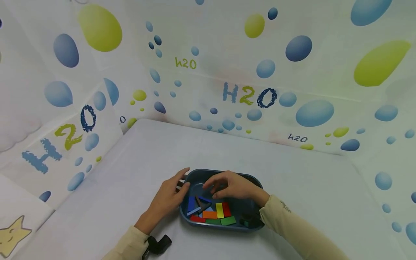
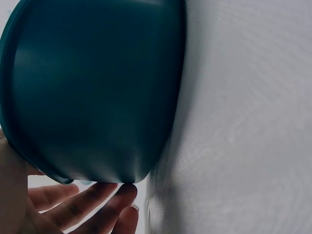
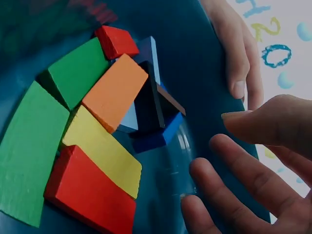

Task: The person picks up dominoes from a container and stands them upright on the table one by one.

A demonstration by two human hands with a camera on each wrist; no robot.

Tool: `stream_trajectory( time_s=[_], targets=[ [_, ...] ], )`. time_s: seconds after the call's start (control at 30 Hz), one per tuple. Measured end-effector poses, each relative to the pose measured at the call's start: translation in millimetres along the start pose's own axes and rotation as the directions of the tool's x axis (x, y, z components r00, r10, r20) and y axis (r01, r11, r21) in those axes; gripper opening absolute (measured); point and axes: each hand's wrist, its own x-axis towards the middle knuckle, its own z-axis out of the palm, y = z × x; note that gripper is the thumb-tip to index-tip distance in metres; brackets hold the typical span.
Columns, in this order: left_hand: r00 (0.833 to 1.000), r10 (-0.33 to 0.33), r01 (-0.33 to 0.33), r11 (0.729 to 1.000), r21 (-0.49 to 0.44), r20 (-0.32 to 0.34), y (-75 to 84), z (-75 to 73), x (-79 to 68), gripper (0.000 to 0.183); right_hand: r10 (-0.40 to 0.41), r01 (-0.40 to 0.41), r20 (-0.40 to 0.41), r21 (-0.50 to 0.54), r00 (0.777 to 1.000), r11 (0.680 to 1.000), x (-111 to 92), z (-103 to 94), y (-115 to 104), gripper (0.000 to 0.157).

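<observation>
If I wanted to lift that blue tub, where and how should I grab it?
Probably by its rim, one of your hands at each short end, coming from left and right: the tub is elongated and stands upright, and the rim juts outward, giving a ledge to hold. Keep it level; loose blocks lie inside.

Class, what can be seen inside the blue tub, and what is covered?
Red, orange, yellow, green, blue and dark blocks lie inside the tub. In the head view, the right hand covers part of the tub's inside; whatever is beneath the piled blocks is hidden.
</observation>
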Motion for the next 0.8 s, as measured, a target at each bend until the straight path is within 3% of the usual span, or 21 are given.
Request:
stream_trajectory(
  time_s=[0.8],
  targets=[
    [0.999, -0.032, 0.032, 0.999, -0.028, 0.026, -2.1, 0.9, -0.4, 0.047, 0.133, -0.132, 0.057, -0.022, 0.989, 0.991, 7, 9.9, 10, 0.03]
  ],
)
